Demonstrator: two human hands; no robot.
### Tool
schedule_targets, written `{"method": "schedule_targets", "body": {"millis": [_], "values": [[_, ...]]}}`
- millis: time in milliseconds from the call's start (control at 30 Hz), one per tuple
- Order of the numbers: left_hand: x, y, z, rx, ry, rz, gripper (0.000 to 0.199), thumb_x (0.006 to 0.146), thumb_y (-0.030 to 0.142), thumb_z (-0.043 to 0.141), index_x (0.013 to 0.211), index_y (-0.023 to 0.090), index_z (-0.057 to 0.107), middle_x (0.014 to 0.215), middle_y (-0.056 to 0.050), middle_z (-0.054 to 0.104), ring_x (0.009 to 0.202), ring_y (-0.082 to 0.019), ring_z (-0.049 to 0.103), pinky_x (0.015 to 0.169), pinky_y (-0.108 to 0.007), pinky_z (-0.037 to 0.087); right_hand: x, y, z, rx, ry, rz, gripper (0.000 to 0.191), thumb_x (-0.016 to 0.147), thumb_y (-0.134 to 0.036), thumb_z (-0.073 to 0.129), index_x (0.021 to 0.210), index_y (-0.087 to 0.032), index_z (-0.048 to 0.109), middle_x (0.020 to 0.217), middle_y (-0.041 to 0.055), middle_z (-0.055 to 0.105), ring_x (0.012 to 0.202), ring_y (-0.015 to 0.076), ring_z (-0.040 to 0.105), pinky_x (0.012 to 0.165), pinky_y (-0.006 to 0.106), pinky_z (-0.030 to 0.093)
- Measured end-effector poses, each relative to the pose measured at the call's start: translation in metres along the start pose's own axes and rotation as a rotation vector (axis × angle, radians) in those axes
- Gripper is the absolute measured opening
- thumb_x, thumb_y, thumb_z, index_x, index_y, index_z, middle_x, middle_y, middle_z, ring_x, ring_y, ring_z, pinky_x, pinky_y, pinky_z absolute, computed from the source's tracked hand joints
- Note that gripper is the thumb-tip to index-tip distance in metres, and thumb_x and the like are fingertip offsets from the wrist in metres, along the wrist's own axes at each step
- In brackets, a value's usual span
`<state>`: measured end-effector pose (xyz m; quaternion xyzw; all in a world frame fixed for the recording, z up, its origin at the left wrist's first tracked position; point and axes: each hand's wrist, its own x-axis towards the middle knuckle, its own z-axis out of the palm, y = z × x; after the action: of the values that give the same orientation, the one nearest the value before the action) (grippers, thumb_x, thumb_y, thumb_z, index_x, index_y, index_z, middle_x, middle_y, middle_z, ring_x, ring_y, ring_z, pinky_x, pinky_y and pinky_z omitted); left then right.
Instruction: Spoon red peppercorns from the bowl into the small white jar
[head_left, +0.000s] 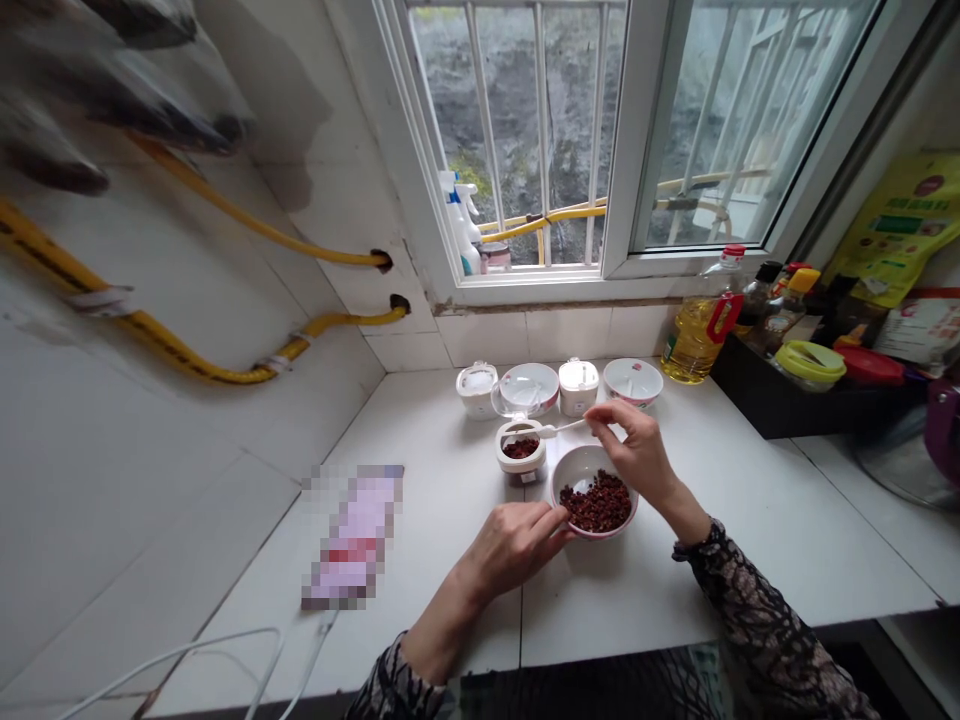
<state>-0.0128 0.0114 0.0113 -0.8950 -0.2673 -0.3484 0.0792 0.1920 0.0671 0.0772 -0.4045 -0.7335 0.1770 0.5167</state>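
Note:
My right hand (pixel 634 445) pinches the handle of a small white spoon (pixel 559 429), whose head is over the mouth of a small seasoning jar (pixel 520 462). Dark red dried peppercorns show inside that jar. Just to its right and nearer me stands a white bowl (pixel 559 478) with a pink rim, partly filled with the same dark red peppercorns (pixel 600 503). My left hand (pixel 521 540) grips the bowl's near left rim between thumb and fingers. Whether the spoon carries anything is too small to tell.
Behind stand two white lidded jars (pixel 477 388) (pixel 578 386), a clear-lidded bowl (pixel 529 385) and another bowl (pixel 633 381). An oil bottle (pixel 694 330) and a black rack (pixel 750 392) of condiments are at right. A blurred-out flat object (pixel 356 540) with a cable lies left.

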Motion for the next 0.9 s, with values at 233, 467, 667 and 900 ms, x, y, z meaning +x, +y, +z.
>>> {"method": "schedule_targets", "body": {"millis": [233, 467, 667, 900], "values": [[-0.002, 0.000, 0.000, -0.008, -0.026, -0.008, 0.017, 0.102, 0.028, 0.048, 0.099, 0.016, 0.059, 0.067, 0.000, 0.063, 0.054, -0.011, 0.060, 0.049, -0.021, 0.045, 0.000, 0.021, -0.029, -0.113, -0.244, 0.134, 0.016, 0.085, -0.020, 0.056, 0.083, -0.019, 0.072, 0.080, 0.0054, 0.073, 0.073, 0.0181, 0.064, 0.068, 0.030, 0.051], [-0.002, 0.000, 0.000, 0.002, -0.020, -0.002, 0.018, 0.103, 0.029, 0.047, 0.098, 0.016, 0.059, 0.066, 0.000, 0.063, 0.053, -0.013, 0.060, 0.048, -0.023, 0.044, -0.010, 0.022, -0.008, -0.164, -0.388, 0.210, 0.020, 0.083, -0.015, 0.057, 0.081, -0.019, 0.076, 0.081, 0.0062, 0.077, 0.074, 0.0178, 0.066, 0.071, 0.029, 0.050], [-0.002, 0.000, 0.001, 0.010, -0.020, -0.011, 0.018, 0.102, 0.029, 0.048, 0.097, 0.016, 0.060, 0.066, 0.000, 0.063, 0.054, -0.011, 0.060, 0.050, -0.021, 0.045, -0.007, 0.031, -0.013, -0.012, -0.390, 0.416, 0.020, 0.078, -0.021, 0.057, 0.079, -0.016, 0.076, 0.067, 0.0034, 0.073, 0.064, 0.0164, 0.064, 0.063, 0.026, 0.049], [-0.002, 0.000, 0.001, 0.012, -0.009, 0.000, 0.020, 0.103, 0.029, 0.046, 0.097, 0.016, 0.059, 0.065, 0.000, 0.063, 0.053, -0.011, 0.059, 0.048, -0.021, 0.044, -0.002, 0.039, -0.022, 0.176, -0.319, 0.503, 0.018, 0.072, -0.029, 0.061, 0.074, -0.016, 0.073, 0.065, 0.0027, 0.069, 0.061, 0.0149, 0.060, 0.058, 0.026, 0.046]]}}
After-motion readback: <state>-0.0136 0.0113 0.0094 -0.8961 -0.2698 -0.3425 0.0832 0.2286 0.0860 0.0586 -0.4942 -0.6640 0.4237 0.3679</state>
